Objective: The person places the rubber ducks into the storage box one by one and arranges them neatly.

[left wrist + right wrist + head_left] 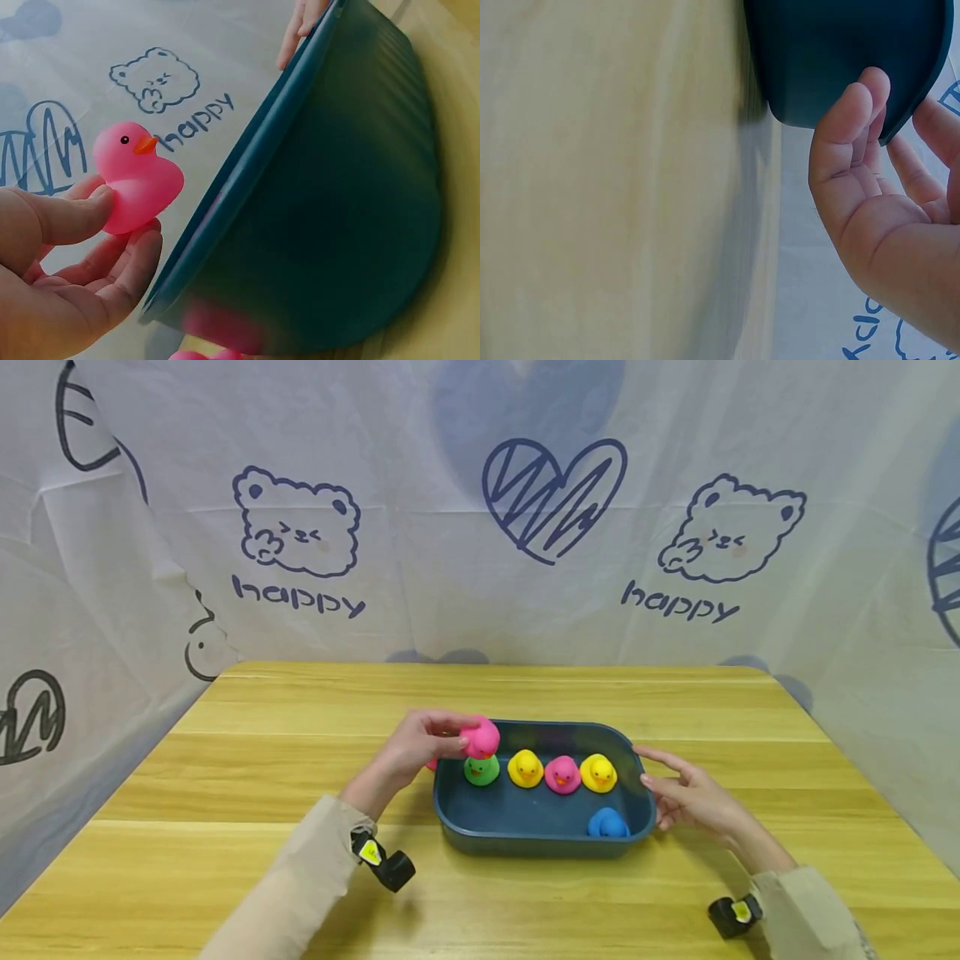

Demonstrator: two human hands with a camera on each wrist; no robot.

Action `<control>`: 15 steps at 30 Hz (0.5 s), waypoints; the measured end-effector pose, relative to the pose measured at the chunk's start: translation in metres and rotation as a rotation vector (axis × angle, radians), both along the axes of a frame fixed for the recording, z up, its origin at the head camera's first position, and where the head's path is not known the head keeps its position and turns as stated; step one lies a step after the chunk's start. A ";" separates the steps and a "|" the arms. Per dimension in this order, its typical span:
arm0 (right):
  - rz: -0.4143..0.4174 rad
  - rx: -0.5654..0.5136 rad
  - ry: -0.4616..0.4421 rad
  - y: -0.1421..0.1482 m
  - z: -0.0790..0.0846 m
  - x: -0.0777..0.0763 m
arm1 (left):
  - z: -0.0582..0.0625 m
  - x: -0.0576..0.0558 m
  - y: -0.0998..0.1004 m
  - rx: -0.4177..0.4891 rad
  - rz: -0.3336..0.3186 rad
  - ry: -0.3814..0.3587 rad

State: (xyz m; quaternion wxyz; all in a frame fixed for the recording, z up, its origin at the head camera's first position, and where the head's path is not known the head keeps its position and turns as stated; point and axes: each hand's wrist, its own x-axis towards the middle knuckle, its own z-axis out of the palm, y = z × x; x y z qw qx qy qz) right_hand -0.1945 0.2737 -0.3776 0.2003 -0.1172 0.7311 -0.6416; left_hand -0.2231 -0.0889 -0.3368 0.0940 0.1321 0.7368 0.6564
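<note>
My left hand (pixel 427 743) pinches a pink rubber duck (pixel 139 176) between thumb and fingers, above the left end of a dark blue-green plastic tub (pixel 525 846). Inside the tub, a green duck (pixel 482 771) sits just under the held one. To its right, in a row, are a yellow duck (pixel 525 770), a pink duck (pixel 562 775) and another yellow duck (pixel 599 774). A blue duck (pixel 608 823) lies in the near right corner. At the tub's right end, my right hand (pixel 693 802) holds the rim, its other fingers curled against the outer wall.
Another pink duck (pixel 206 355) is on the table just outside the tub's left end, mostly hidden in the head view. The wooden table (pixel 225 843) reaches back to a white printed cloth (pixel 435 585). Black wrist cameras (pixel 393 868) are strapped over both sleeves.
</note>
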 end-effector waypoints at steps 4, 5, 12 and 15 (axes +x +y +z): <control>-0.008 0.008 -0.008 -0.001 0.001 0.001 | -0.001 0.001 0.005 -0.010 -0.044 -0.020; -0.009 0.008 -0.008 -0.001 0.002 0.001 | -0.002 0.002 0.006 -0.016 -0.055 -0.024; -0.004 0.012 -0.006 -0.002 0.004 0.001 | -0.003 0.005 0.017 -0.028 -0.128 -0.044; -0.001 0.009 -0.007 -0.002 0.003 0.001 | -0.003 0.008 0.023 -0.009 -0.149 -0.056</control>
